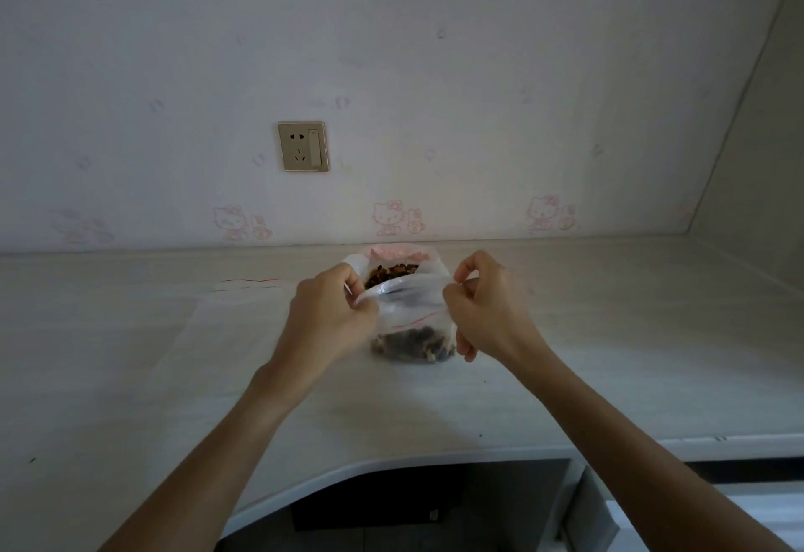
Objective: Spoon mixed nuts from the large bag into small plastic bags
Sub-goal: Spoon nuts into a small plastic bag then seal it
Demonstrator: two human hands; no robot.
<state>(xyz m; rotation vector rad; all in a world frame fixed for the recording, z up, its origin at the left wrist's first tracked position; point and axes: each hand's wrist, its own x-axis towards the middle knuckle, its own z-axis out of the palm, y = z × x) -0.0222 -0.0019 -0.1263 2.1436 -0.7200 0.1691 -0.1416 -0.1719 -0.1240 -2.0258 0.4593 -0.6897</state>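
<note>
A small clear plastic bag (411, 312) with a red zip line stands on the desk, its bottom filled with dark mixed nuts (411, 345). My left hand (330, 312) pinches the left end of its top edge. At the right end, my right hand (483, 303) pinches the same edge. The top is stretched between the two hands. Just behind stands the large bag (391, 258), open, with a pink rim and nuts showing inside. No spoon is visible.
A pale desk (217, 377) runs to the wall, with a curved cut-out at its front edge. Flat clear bags with red zip lines (248, 288) lie at the left rear. A wall socket (303, 146) sits above.
</note>
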